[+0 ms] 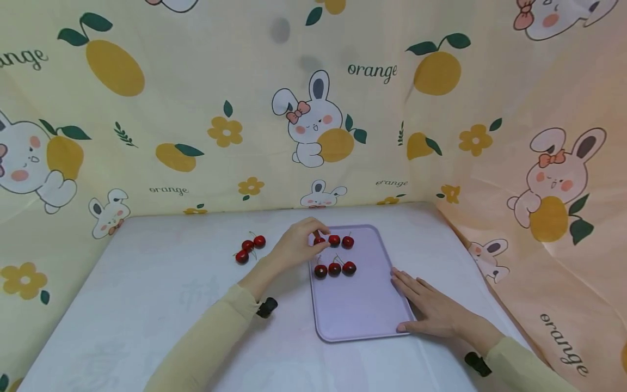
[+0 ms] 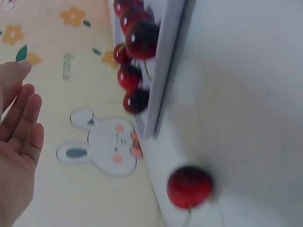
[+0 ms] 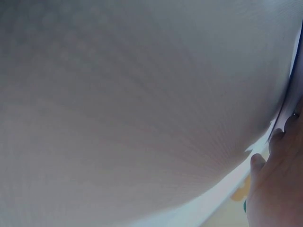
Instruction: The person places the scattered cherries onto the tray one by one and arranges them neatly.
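The left hand (image 1: 299, 245) reaches over the far left corner of the lilac tray (image 1: 362, 310), its fingertips curled round a cherry (image 1: 319, 240) that sits at the left end of the far row; from the head view it looks pinched, though the left wrist view is too blurred to confirm it. Two more cherries lie just right of that one, and a second row of three (image 1: 334, 268) lies nearer the person. The right hand (image 1: 431, 307) lies flat with straight fingers against the tray's right edge, steadying it. Three loose cherries (image 1: 249, 247) rest on the white bench (image 1: 147, 305), to the left of the left hand. The risk here is rolling: a round cherry let go carelessly could nudge its neighbours out of line, or the sleeve could brush the nearer row.
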Demonstrator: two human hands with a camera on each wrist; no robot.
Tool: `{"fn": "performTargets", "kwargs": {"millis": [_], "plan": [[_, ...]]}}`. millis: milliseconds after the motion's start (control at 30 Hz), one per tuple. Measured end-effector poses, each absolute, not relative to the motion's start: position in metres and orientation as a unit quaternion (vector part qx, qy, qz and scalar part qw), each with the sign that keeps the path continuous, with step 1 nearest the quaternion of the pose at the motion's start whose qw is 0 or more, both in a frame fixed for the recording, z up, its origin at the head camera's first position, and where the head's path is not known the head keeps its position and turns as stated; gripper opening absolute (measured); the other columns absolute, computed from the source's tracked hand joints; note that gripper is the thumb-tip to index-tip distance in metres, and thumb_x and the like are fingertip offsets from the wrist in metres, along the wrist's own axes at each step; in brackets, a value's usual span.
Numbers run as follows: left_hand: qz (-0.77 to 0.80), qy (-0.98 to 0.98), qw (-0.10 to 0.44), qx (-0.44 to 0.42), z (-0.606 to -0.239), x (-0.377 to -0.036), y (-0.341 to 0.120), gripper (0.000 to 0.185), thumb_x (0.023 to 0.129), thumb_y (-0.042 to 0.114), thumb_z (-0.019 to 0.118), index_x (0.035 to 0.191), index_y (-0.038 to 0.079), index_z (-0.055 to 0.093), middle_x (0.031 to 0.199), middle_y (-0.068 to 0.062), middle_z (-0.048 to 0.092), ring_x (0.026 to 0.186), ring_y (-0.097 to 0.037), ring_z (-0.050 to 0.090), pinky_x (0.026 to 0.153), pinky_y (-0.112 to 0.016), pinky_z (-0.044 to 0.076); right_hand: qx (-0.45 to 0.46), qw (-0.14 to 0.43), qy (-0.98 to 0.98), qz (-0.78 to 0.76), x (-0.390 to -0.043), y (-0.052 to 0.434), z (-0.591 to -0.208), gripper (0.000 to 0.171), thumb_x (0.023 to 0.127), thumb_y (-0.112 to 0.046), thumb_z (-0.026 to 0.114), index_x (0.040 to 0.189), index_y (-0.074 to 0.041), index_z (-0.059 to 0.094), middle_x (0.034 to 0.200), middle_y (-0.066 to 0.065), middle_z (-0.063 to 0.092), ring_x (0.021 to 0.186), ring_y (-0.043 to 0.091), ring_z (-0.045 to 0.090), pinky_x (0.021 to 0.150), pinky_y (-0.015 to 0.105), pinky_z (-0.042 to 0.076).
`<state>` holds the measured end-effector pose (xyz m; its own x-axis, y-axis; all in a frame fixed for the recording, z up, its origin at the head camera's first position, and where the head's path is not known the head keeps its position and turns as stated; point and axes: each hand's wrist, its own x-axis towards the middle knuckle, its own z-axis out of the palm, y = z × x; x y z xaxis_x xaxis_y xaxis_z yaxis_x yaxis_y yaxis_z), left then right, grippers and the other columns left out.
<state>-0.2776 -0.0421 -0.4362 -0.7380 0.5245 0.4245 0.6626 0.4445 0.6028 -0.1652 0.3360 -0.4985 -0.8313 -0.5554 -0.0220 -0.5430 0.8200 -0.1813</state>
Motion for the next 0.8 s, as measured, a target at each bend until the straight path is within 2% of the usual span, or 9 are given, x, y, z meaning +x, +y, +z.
{"fn": "performTargets", "kwargs": {"millis": [67, 133, 233, 400, 633, 800], "plan": [[-0.395, -0.849, 0.095, -0.337, -0.436, -0.279, -0.053, 0.022, 0.094, 0.012, 0.079, 0.114, 0.012, 0.072, 0.112, -0.001, 0.07, 0.097, -0.018, 0.066, 0.085, -0.03, 0.056, -0.284, 0.043, 0.954, -0.09, -0.165, 0.336, -0.498, 0.11, 0.086, -0.076, 0.063, 0.165, -0.009, 0.026, 0.173, 0.01, 0.02, 0.155, 0.034, 0.027, 0.127, 0.042, 0.017], [-0.393, -0.854, 0.101, -0.326, -0.436, -0.281, -0.065, 0.021, 0.094, 0.011, 0.079, 0.114, 0.012, 0.072, 0.112, -0.001, 0.07, 0.099, -0.019, 0.066, 0.085, -0.033, 0.056, -0.281, 0.049, 0.954, -0.094, -0.164, 0.337, -0.499, 0.11, 0.086, -0.077, 0.062, 0.165, -0.01, 0.025, 0.173, 0.009, 0.019, 0.156, 0.034, 0.025, 0.127, 0.028, 0.005], [-0.383, -0.862, 0.111, -0.314, -0.437, -0.284, -0.083, 0.021, 0.093, 0.011, 0.079, 0.113, 0.01, 0.072, 0.112, -0.004, 0.072, 0.098, -0.021, 0.066, 0.084, -0.039, 0.057, -0.276, 0.06, 0.954, -0.102, -0.165, 0.338, -0.5, 0.111, 0.086, -0.078, 0.062, 0.166, -0.01, 0.023, 0.174, 0.008, 0.016, 0.156, 0.034, 0.023, 0.12, 0.013, -0.009], [-0.371, -0.873, 0.119, -0.293, -0.438, -0.289, -0.111, 0.021, 0.093, 0.01, 0.079, 0.113, 0.008, 0.073, 0.111, -0.008, 0.074, 0.097, -0.023, 0.066, 0.083, -0.047, 0.057, -0.273, 0.069, 0.954, -0.107, -0.165, 0.338, -0.5, 0.112, 0.086, -0.078, 0.062, 0.166, -0.011, 0.023, 0.174, 0.006, 0.014, 0.157, 0.034, 0.022, 0.118, 0.011, -0.011], [-0.342, -0.899, 0.107, -0.253, -0.442, -0.292, -0.145, 0.022, 0.094, 0.013, 0.078, 0.115, 0.01, 0.072, 0.115, -0.006, 0.072, 0.099, -0.023, 0.066, 0.082, -0.04, 0.056, -0.277, 0.065, 0.953, -0.11, -0.165, 0.338, -0.5, 0.111, 0.087, -0.077, 0.062, 0.166, -0.011, 0.023, 0.174, 0.008, 0.014, 0.157, 0.034, 0.022, 0.118, 0.011, -0.011], [-0.325, -0.91, 0.092, -0.24, -0.449, -0.295, -0.163, 0.023, 0.094, 0.013, 0.078, 0.116, 0.009, 0.072, 0.116, -0.006, 0.071, 0.101, -0.025, 0.067, 0.084, -0.042, 0.056, -0.283, 0.056, 0.952, -0.105, -0.166, 0.339, -0.501, 0.111, 0.086, -0.077, 0.063, 0.166, -0.01, 0.024, 0.174, 0.009, 0.016, 0.156, 0.034, 0.023, 0.119, 0.012, -0.01]]}}
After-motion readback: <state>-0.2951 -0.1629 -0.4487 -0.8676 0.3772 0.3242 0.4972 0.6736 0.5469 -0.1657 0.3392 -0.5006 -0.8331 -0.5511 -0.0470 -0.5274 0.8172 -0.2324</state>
